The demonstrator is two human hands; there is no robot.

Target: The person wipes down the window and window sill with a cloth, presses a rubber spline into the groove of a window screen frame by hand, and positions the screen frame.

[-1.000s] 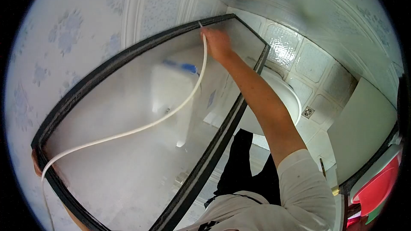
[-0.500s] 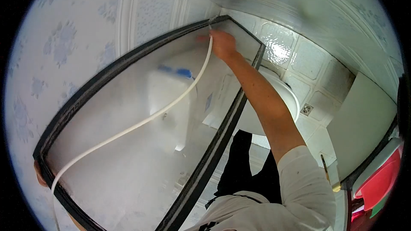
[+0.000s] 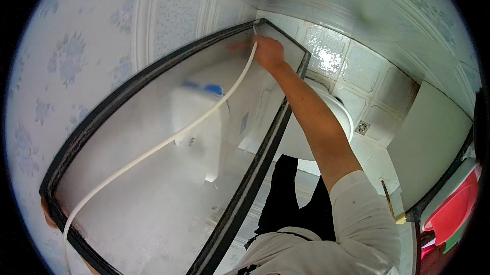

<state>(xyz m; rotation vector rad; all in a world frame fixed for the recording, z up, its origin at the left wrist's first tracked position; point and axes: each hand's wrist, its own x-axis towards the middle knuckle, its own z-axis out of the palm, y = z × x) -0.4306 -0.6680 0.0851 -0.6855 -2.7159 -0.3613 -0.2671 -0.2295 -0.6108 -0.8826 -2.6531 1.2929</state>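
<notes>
Head camera view: a pale wall with blue floral motifs sweeps from 8 to 11 o'clock, rising beside a large translucent panel that stretches across the scene from 12 o'clock down to 7. A black frame edges the panel, which sits tilted in front of a person in a white shirt, at 4 to 5 o'clock, and black trousers, at 5. Glossy floor tiles spread from 1 to 3 o'clock, their surface catching a bright glare. A pale board stands at 3 o'clock, while a white rounded fixture shows nearer the centre on the same line, partly covered by the person's right arm. A red plastic item pokes in near 4 o'clock. Across the panel curves a white hose, running from just past 12 o'clock to 8. At its upper end the right hand grips it in a closed fist, just inside the frame's top corner. The left hand, at 8 o'clock, touches the frame's outer edge; part of it is hidden, so whether its fingers are closed cannot be told. Smallest are a blue patch, seen through the panel toward 10 or 11 o'clock, and a floor drain at 3.
</notes>
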